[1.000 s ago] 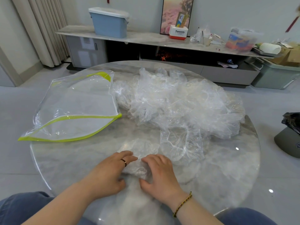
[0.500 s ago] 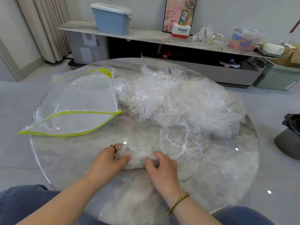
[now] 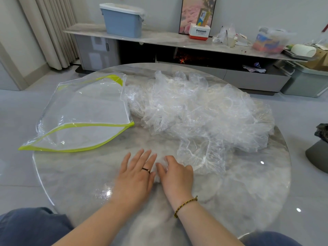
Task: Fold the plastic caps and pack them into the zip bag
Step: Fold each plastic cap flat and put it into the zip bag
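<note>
A folded clear plastic cap point(image 3: 160, 165) lies on the round marble table point(image 3: 71, 174), mostly hidden under my hands. My left hand point(image 3: 136, 176) lies flat on it with straight, spread fingers. My right hand point(image 3: 174, 174) presses its right side, fingers slightly bent over the plastic. A big heap of crumpled clear caps point(image 3: 200, 110) covers the table's far right half, and one spread cap point(image 3: 200, 155) lies just right of my right hand. The clear zip bag point(image 3: 81, 114) with a yellow-green zip edge lies at the left, its mouth gaping toward me.
Beyond the table stands a long low cabinet point(image 3: 159, 39) with a blue lidded bin point(image 3: 122, 20), a white and red box point(image 3: 198, 31) and clutter. Curtains point(image 3: 48, 31) hang at the far left. A dark bin point(image 3: 317, 150) stands on the floor at the right.
Both hands gripped the bundled cap half a second ago. Now my left hand has flattened with fingers spread, and both hands press the cap down onto the table.
</note>
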`<action>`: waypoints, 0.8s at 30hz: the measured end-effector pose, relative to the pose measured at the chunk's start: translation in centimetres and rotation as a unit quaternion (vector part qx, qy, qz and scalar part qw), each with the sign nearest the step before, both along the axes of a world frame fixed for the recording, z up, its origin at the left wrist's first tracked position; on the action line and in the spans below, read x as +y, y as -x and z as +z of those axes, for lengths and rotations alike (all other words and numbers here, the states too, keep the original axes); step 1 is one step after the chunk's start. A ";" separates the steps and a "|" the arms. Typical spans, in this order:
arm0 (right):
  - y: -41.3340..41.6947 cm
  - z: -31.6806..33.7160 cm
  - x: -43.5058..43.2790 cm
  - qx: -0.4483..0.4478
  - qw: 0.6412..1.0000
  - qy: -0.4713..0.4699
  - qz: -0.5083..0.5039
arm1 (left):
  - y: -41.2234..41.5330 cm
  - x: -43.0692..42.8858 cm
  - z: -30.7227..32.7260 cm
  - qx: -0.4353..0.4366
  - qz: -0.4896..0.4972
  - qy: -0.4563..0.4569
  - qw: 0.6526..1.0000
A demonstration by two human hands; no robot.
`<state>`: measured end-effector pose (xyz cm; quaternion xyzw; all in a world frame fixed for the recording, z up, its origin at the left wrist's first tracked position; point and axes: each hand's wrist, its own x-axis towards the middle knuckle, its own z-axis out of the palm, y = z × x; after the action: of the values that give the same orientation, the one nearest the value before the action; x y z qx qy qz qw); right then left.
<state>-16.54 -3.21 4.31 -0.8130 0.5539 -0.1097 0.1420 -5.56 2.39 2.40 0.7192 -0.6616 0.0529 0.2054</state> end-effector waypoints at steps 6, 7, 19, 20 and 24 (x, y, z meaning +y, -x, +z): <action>-0.3 -0.2 -0.3 -0.032 0.997 0.072 -0.020 | 0.5 -0.1 -0.9 -0.031 -0.003 -0.192 0.981; -0.4 -0.6 -0.3 -0.066 0.989 0.128 -0.009 | 0.5 -0.1 -0.9 -0.012 0.004 -0.207 0.978; -0.8 -1.3 -0.1 0.048 0.987 0.041 0.151 | 0.9 -0.6 0.2 -0.020 0.034 -0.240 0.970; -0.8 -1.4 -0.2 0.050 0.986 0.035 0.154 | 0.9 -0.6 0.2 -0.014 0.035 -0.243 0.969; -0.8 -1.3 0.0 0.047 0.990 -0.002 0.134 | 1.0 -0.7 0.5 -0.005 0.036 -0.254 0.967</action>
<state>-15.78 -3.23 3.03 -0.8840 0.4459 -0.0504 0.1308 -6.51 1.68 2.94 0.7708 -0.6282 -0.1060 0.0106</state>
